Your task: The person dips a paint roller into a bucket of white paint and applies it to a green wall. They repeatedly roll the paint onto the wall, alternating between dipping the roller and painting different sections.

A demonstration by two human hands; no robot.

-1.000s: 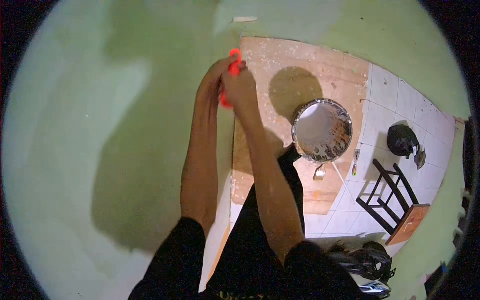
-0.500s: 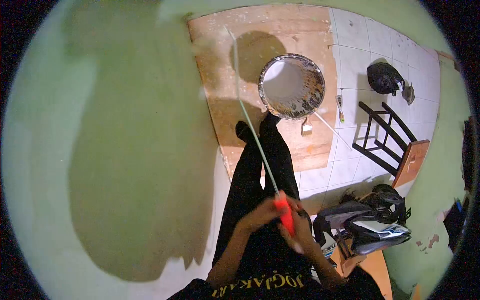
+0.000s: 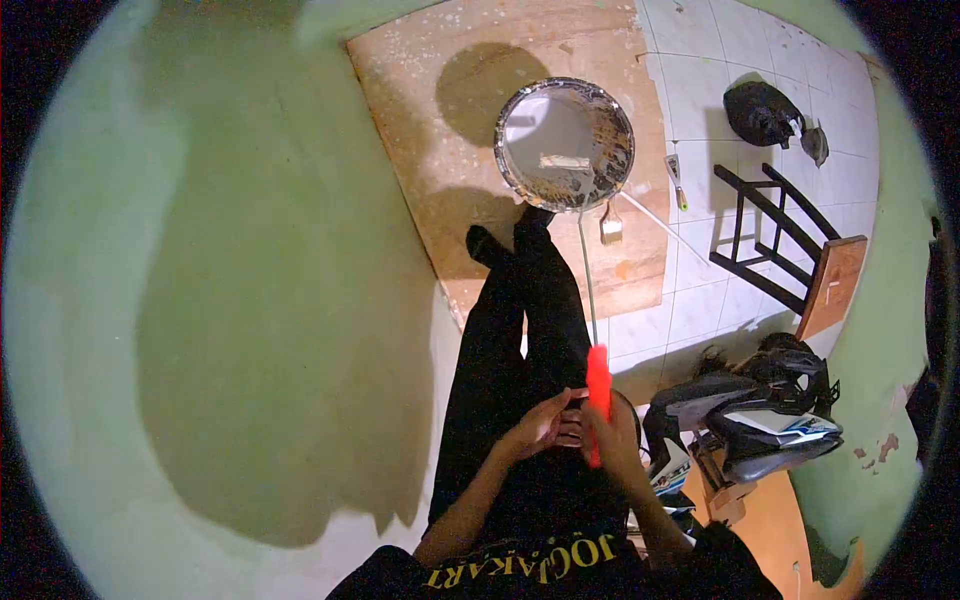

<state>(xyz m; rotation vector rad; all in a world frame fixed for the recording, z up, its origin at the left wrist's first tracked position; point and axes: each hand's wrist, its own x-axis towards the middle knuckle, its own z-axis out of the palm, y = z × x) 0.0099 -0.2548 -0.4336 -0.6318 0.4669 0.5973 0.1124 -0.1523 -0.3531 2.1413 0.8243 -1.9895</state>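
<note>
My right hand [image 3: 618, 440] is wrapped round the red handle of a long-rod paint roller [image 3: 598, 378]. Its thin rod runs up to a paint bucket [image 3: 505, 185], and the roller head lies inside over the pale paint. Beside the handle, my left hand [image 3: 545, 422] is off the tool, palm turned up and fingers loosely stretched towards the right hand. The bucket's rim is crusted with dark and orange drips. A flat paintbrush [image 3: 612, 232] lies just below the bucket, and a white stick [image 3: 665, 228] slants out from its side.
The bucket stands on a stained plywood board [image 3: 400, 90] beside the green wall [image 3: 80, 300]. On the white tiles are a scraper [image 3: 677, 182], a black bag [image 3: 762, 112] and a tipped stool [image 3: 835, 290]. Black and white motorcycle panels [image 3: 770, 435] are piled at the right.
The paint roller has swung from the wall side to the right, and its head is now in the bucket. My left hand has let go of the red handle.
</note>
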